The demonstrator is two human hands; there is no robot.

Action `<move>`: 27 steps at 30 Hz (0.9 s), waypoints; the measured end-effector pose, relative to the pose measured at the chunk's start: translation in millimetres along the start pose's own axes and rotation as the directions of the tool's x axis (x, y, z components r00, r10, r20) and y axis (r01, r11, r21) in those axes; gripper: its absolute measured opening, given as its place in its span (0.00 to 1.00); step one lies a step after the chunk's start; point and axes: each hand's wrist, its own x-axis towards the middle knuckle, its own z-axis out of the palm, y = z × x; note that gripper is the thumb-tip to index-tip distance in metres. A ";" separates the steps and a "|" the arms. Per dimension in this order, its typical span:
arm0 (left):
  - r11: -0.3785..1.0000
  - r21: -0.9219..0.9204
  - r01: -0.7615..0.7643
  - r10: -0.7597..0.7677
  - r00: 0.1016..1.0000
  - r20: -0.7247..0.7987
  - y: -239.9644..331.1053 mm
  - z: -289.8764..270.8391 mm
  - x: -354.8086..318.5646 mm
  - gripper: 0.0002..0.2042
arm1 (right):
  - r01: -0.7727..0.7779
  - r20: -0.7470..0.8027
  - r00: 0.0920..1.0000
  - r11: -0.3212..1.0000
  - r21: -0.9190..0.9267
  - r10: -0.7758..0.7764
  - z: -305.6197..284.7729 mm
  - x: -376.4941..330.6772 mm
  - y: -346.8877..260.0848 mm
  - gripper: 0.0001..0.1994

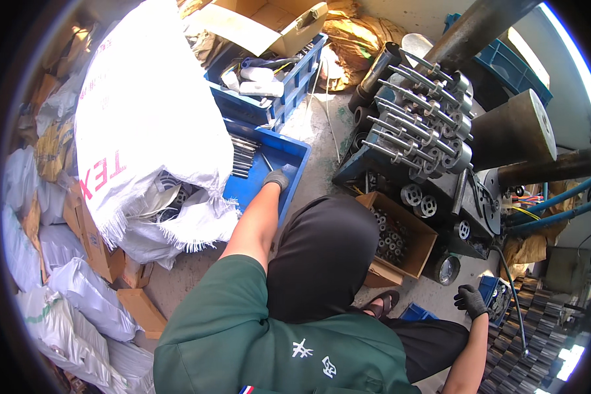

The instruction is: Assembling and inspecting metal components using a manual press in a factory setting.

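Note:
My left hand (278,178), in a grey glove, reaches into a shallow blue tray (301,157). Its fingers close at the end of a single thin metal rod (267,162) that sticks out from them. Beside it in the tray lies a row of similar metal rods (244,156), partly covered by a white woven sack (151,98). My right hand (470,301), in a dark glove, is out to the right with its fingers loosely apart and nothing visible in them. Nearest to it is a small blue bin (494,299) of metal parts.
Ahead right, a metal fixture (433,125) carries several shafts with round ends. A cardboard box (414,246) of small metal parts stands by my knee. Blue crates (295,85) are stacked beyond the tray. White sacks (88,295) line the left; stacked metal pieces (512,341) lie at right.

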 end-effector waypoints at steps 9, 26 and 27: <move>0.883 -0.464 -0.077 -0.022 0.978 -0.205 -36.7 0.7 -33.4 0.14 | 0.073 -0.029 0.997 0.997 -0.004 -0.073 6.3 -14.9 -19.2 0.17; -0.408 -0.694 -0.593 0.638 0.359 -0.681 212.5 -236.8 -382.6 0.23 | 0.299 0.067 0.954 0.934 -0.197 -0.291 22.8 -40.2 -47.2 0.16; -0.436 -0.708 -0.555 0.697 0.289 -0.656 234.0 -240.4 -400.0 0.21 | 0.356 0.100 0.934 0.888 -0.290 -0.342 29.2 -38.8 -49.8 0.16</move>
